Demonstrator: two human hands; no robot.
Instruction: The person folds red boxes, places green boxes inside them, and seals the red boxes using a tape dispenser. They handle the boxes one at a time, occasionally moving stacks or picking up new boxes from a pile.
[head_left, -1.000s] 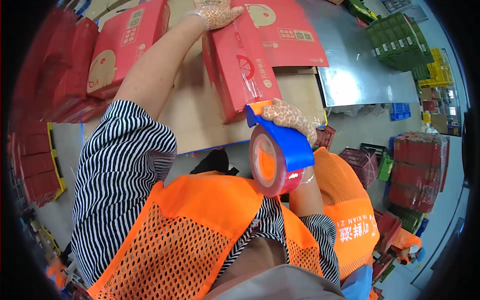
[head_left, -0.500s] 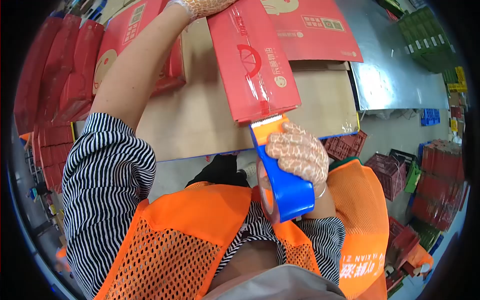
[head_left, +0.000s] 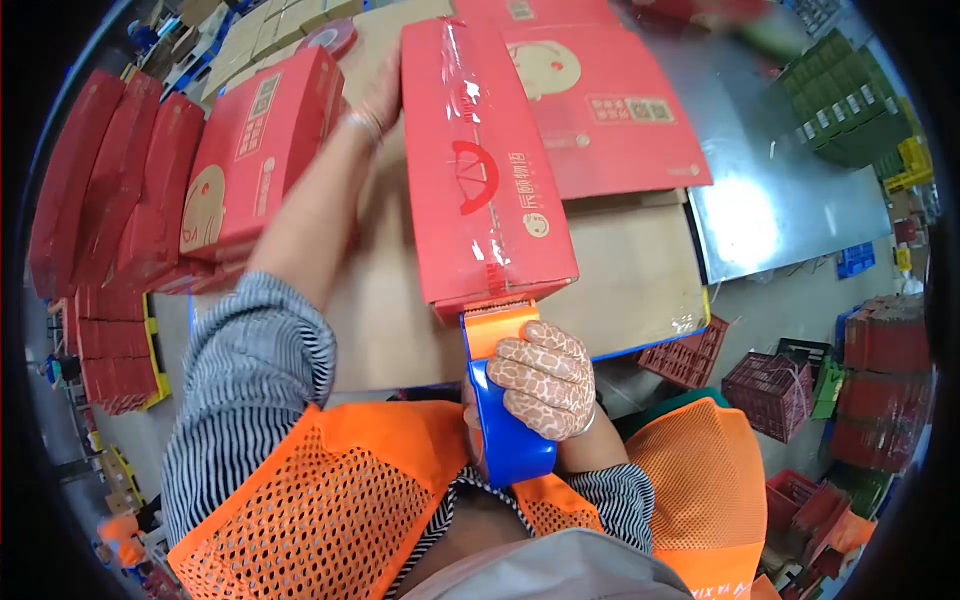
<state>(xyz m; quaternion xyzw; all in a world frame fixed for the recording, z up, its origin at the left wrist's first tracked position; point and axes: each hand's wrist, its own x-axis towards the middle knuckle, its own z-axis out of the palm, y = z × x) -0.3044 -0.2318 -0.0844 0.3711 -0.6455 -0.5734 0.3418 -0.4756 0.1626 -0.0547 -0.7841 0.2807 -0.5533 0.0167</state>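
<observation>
A long red cardboard box (head_left: 480, 190) lies on the brown cardboard table top, with clear tape shining along its upper seam. Against its left side, toward the far end, my gloved left hand (head_left: 378, 105) rests with fingers stretched out; the fingertips are partly hard to see. My right hand (head_left: 545, 380), in a patterned glove, is wrapped round a blue and orange tape dispenser (head_left: 510, 435). The dispenser's toothed orange end meets the lower edge of the box's near end. Most of the tape roll is hidden.
An opened-out red carton (head_left: 620, 130) lies right of the box. More red boxes (head_left: 260, 150) stand at the left, with a tape roll (head_left: 333, 38) behind. A metal table (head_left: 780, 190) adjoins on the right; crates (head_left: 770, 390) sit on the floor. Beside me is an orange vest (head_left: 700, 460).
The box has shifted left and nearer in view. My left hand has come down from its far end to its left side. My right hand and the dispenser have moved left and lower.
</observation>
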